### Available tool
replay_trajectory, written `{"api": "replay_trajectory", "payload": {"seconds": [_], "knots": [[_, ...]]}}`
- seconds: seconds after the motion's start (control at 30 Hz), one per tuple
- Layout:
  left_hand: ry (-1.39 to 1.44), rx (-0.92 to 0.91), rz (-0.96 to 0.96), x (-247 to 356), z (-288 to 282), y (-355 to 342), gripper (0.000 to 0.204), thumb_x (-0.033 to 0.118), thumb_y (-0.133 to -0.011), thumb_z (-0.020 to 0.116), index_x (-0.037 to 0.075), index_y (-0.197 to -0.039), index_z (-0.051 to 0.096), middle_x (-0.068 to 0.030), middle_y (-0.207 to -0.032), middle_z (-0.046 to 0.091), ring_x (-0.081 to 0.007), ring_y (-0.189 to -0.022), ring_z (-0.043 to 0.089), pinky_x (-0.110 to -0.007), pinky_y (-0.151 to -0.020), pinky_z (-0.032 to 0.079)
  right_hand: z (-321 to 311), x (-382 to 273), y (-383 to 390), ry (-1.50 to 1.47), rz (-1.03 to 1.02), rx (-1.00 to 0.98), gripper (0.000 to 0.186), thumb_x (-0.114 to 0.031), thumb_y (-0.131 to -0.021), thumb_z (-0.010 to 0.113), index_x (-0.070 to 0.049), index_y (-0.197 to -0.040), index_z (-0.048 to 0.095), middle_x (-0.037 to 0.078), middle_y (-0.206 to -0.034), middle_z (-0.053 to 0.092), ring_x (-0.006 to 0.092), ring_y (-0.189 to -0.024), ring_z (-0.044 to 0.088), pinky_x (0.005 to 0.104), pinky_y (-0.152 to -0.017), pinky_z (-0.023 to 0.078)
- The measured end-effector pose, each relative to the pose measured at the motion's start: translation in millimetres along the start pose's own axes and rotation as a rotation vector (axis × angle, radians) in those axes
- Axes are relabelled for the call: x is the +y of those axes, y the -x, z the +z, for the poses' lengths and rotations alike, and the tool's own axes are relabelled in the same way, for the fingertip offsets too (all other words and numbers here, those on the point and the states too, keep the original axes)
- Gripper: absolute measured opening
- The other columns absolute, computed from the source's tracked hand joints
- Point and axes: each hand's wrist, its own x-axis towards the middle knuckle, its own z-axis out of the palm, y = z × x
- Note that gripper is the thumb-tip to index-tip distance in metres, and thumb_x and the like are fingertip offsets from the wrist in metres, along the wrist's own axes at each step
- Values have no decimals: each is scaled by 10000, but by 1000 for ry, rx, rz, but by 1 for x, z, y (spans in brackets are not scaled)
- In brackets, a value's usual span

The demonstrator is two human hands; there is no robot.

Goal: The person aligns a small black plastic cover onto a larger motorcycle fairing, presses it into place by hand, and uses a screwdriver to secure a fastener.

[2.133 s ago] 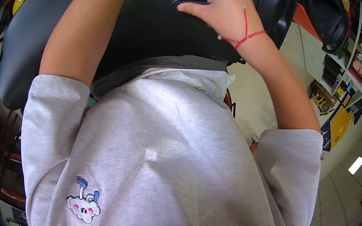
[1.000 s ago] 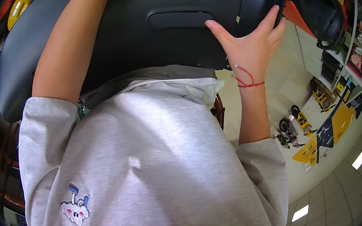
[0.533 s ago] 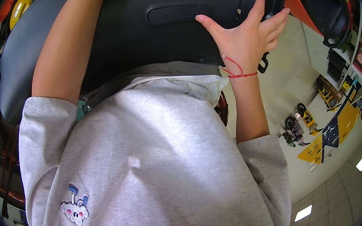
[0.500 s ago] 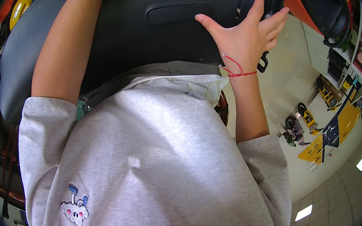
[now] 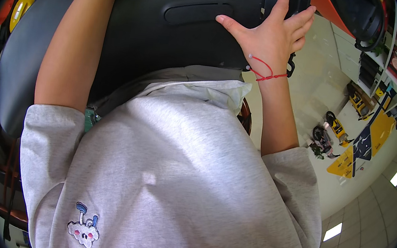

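My right hand [image 5: 270, 34] lies flat with its fingers spread on a large black moulded panel [image 5: 158, 46], close to the panel's right edge and just right of an oval recess [image 5: 199, 12]. It holds nothing. A red string bracelet [image 5: 264, 75] circles its wrist. My left forearm [image 5: 72, 51] runs up across the black panel and leaves the picture at the top, so my left hand is out of sight. My grey shirt [image 5: 177, 180], with a small cloud patch [image 5: 83, 226], fills the lower half of the view.
A yellow object [image 5: 20, 5] sits at the far left beside the panel. An orange part [image 5: 327, 6] shows at the top right. On the pale floor to the right lie a yellow mat [image 5: 365, 143] and small wheeled items [image 5: 327, 134]. Dark wooden bars [image 5: 2, 170] stand at the lower left.
My right hand went from pressing fingers-down on the panel to lying open-palmed near its right edge. It has hardly moved over the last half second. The left arm stays put.
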Motion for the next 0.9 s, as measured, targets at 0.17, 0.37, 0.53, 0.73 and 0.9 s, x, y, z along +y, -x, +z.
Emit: {"api": "replay_trajectory", "payload": {"seconds": [0.17, 0.37, 0.53, 0.73, 0.9], "knots": [[1, -21, -6, 1, 0, -1, 510, 438, -978, 464, 7, -912, 729, -229, -918, 712, -383, -900, 696, -461, -810, 543, -9, -2, -1, -89, 23, -16, 1190, -582, -634, 833, -66, -1522, 230, 364, -1537, 103, 515, -1425, 139, 588, -1141, 176], [-14, -18, 5, 3, 2, -2, 505, 433, -983, 456, 12, -926, 730, -220, -919, 716, -370, -898, 700, -453, -808, 545, 4, -5, -5, -34, 63, 50, 1178, -597, -640, 823, -83, -1522, 236, 365, -1532, 120, 514, -1423, 143, 585, -1144, 166], [5, -9, 0, 2, 3, -2, 498, 429, -979, 464, 14, -916, 731, -219, -917, 717, -369, -889, 702, -452, -799, 549, 3, -6, -7, -48, 86, -2, 1202, -595, -624, 835, -98, -1531, 222, 352, -1542, 107, 512, -1429, 135, 591, -1146, 158], [10, -2, 13, 0, 6, -4, 467, 423, -962, 498, 23, -924, 735, -213, -926, 718, -363, -897, 704, -448, -801, 552, 1, -16, -18, -119, 188, -124, 1269, -579, -593, 861, -128, -1554, 165, 335, -1565, 55, 498, -1451, 92, 583, -1158, 135], [70, 29, -67, 4, -2, 0, 436, 425, -951, 519, 52, -945, 745, -188, -965, 724, -351, -935, 702, -439, -819, 551, 0, -24, -32, -83, 255, -222, 1328, -580, -574, 871, -167, -1572, 98, 315, -1582, 11, 486, -1464, 63, 592, -1160, 112]]}}
